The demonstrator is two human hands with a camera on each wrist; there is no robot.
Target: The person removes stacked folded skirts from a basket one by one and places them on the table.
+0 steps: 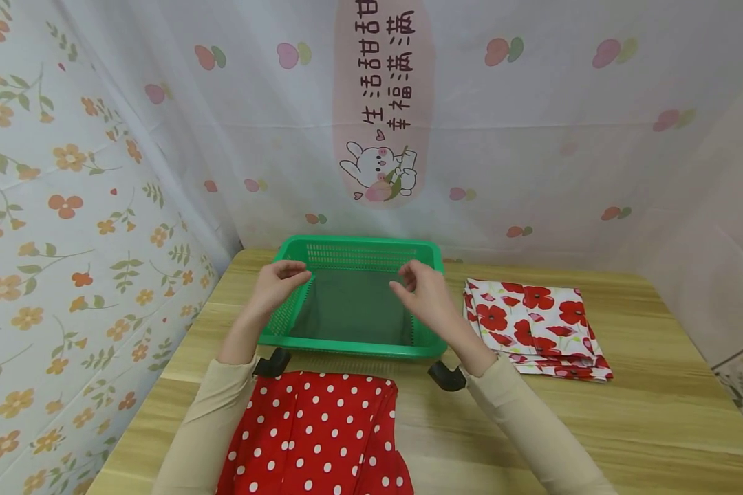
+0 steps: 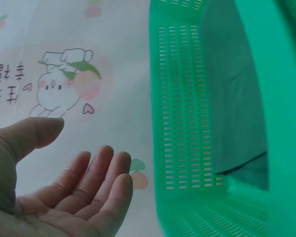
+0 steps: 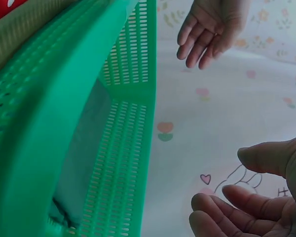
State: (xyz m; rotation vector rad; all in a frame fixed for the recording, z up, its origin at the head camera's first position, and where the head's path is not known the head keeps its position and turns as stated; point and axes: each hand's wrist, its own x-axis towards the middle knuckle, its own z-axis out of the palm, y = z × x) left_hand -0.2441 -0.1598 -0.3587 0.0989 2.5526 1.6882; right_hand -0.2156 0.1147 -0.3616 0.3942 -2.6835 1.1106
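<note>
A green plastic basket [image 1: 347, 346] with slotted walls stands at the back of the table. A flat dark green cloth [image 1: 356, 302] covers most of its bottom; a dark crease or edge of it shows in the left wrist view. My left hand [image 1: 276, 287] hovers over the basket's left side, its loosely bent fingers apart from the thumb and holding nothing, as the left wrist view [image 2: 84, 190] confirms. Above the right side is my right hand [image 1: 427, 295], likewise relaxed and unfilled. In the right wrist view its thumb and fingers [image 3: 227, 217] stand apart.
A folded red cloth with white dots [image 1: 316, 433] lies at the front, beneath the left forearm. On the right sits a folded white cloth with red poppies [image 1: 535, 326]. Printed curtains [image 1: 532, 158] hang behind and to the left of the wooden table [image 1: 644, 405].
</note>
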